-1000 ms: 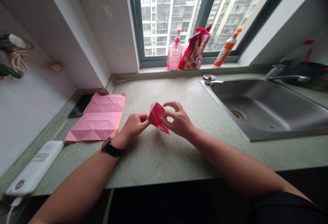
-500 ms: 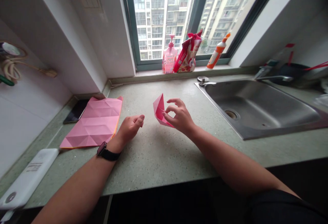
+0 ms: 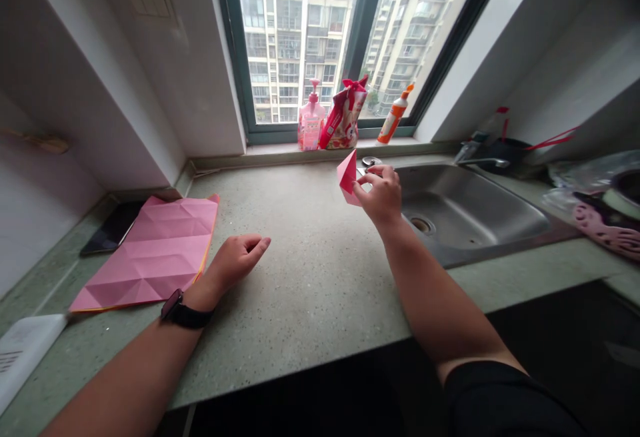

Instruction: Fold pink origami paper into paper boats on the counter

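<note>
Thumb and finger of the right hand (image 3: 380, 190) pinch a small paper shape (image 3: 347, 180), its folds apparently done, near the sink (image 3: 483, 207). The left hand (image 3: 236, 262) curls its fingers loosely, holding nothing visible, beside a flat pink sheet (image 3: 155, 250), creased but unshaped.

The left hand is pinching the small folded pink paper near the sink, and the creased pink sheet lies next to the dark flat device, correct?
Not quite: the head view shows the right hand, not the left hand, pinching the small folded pink paper near the sink. The creased pink sheet does lie next to the dark flat device.
</note>
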